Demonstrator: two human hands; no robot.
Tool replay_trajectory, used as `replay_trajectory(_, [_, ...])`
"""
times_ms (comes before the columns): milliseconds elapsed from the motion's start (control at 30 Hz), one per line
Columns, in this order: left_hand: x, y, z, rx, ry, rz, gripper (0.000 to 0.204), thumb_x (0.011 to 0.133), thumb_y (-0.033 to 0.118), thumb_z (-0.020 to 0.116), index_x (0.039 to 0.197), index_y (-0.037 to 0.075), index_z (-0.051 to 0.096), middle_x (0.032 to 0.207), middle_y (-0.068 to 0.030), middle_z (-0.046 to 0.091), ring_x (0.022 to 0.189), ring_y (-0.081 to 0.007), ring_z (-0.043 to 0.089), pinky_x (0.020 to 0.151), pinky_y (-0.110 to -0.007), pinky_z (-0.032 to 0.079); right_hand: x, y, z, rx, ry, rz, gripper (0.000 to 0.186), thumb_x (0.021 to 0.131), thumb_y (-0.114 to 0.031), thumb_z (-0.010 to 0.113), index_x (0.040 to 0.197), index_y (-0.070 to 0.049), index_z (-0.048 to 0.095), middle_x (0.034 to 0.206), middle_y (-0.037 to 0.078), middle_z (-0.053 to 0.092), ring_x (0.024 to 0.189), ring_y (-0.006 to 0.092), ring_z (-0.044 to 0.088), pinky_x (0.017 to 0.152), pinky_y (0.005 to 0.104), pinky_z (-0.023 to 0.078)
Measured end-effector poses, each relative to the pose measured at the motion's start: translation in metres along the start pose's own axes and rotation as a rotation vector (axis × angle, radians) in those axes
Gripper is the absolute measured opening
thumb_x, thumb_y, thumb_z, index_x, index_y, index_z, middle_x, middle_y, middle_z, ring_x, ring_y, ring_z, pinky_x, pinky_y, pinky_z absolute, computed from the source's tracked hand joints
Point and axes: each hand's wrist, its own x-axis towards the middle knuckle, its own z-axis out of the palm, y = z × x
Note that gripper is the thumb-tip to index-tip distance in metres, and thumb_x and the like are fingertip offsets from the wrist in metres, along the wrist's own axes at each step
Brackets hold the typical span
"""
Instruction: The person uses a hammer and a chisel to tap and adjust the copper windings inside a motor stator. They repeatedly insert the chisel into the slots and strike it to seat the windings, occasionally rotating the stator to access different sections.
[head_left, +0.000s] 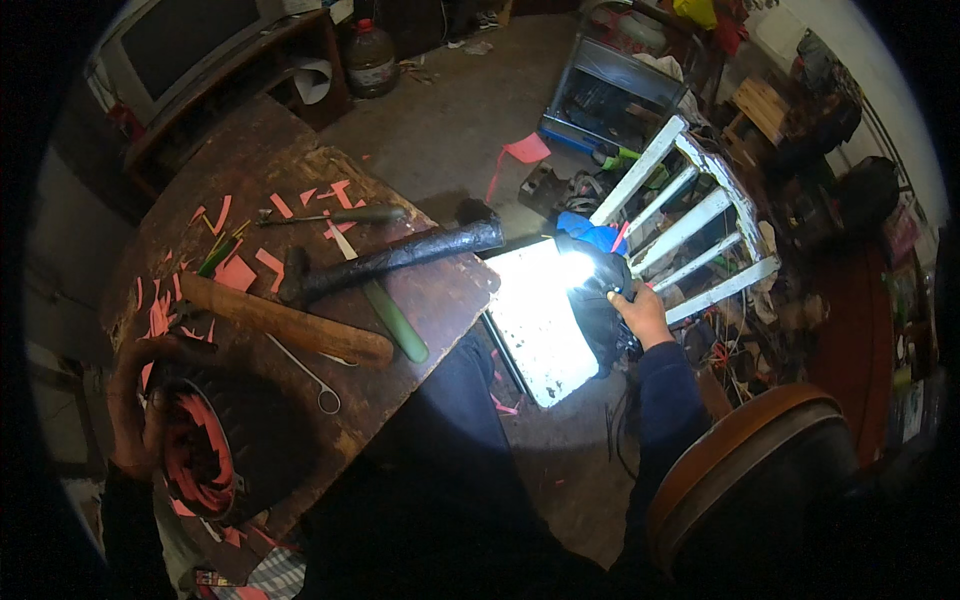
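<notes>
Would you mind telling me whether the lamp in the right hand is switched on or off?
On. The lamp held by the right hand glares white and casts a bright patch on the white panel beside it.

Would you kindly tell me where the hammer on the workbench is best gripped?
Probably mid-handle on the hammer, coming from above. The dark handle lies flat and bare toward the bench's right edge, while its head sits among a wooden stick and scraps.

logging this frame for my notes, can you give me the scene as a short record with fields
left hand: left hand on a round dark object with red strips
right hand: right hand holds a lit dark lamp beside a white slatted chair
table: worn wooden table
on table: hammer, wooden handle, screwdriver, red scraps
</notes>
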Motion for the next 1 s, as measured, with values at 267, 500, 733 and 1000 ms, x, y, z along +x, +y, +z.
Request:
replay_trajectory(267, [-0.004,-0.006,0.001,-0.044,0.031,0.059,0.048,0.121,0.032,0.046,0.159,0.005,0.054,0.153,-0.0201,0.064,0.144,-0.0360,0.060,0.123,-0.053,0.046,-0.007,-0.031,-0.035,0.081,0.252,-0.106,0.034,0.097,-0.020,0.082,0.123,0.001,0.078,0.115,0.022,0.078,0.109,0.0396,0.075,0.098,0.0490,0.058])
replay_trajectory(500, [-0.009,-0.005,0.000,0.087,0.135,0.001,0.056,0.113,0.040,0.059,0.152,0.000,0.058,0.146,-0.0176,0.065,0.139,-0.0306,0.061,0.120,-0.046,0.045,-0.014,-0.030,0.001,-0.494,0.093,-0.635,0.026,0.082,-0.003,0.078,0.107,-0.008,0.082,0.143,0.017,0.070,0.143,0.0383,0.058,0.122,0.0522,0.044])
replay_trajectory(733, [-0.028,-0.046,-0.039,0.098,0.270,0.161,0.050,0.117,0.029,0.051,0.159,0.002,0.055,0.155,-0.0166,0.062,0.147,-0.0302,0.057,0.126,-0.046,0.042,0.015,-0.035,-0.044,-0.104,0.226,-0.435,0.019,0.095,-0.016,0.079,0.107,-0.001,0.077,0.120,0.022,0.079,0.116,0.0391,0.074,0.105,0.0495,0.056])
replay_trajectory(1000, [-0.068,-0.035,-0.088,0.377,0.392,-0.027,0.052,0.124,0.028,0.038,0.171,0.007,0.041,0.165,-0.0157,0.057,0.153,-0.0291,0.054,0.126,-0.046,0.041,0.032,-0.068,-0.081,0.324,0.235,-0.179,0.018,0.100,-0.003,0.076,0.117,-0.001,0.069,0.103,0.008,0.074,0.096,0.0199,0.071,0.091,0.0356,0.056])
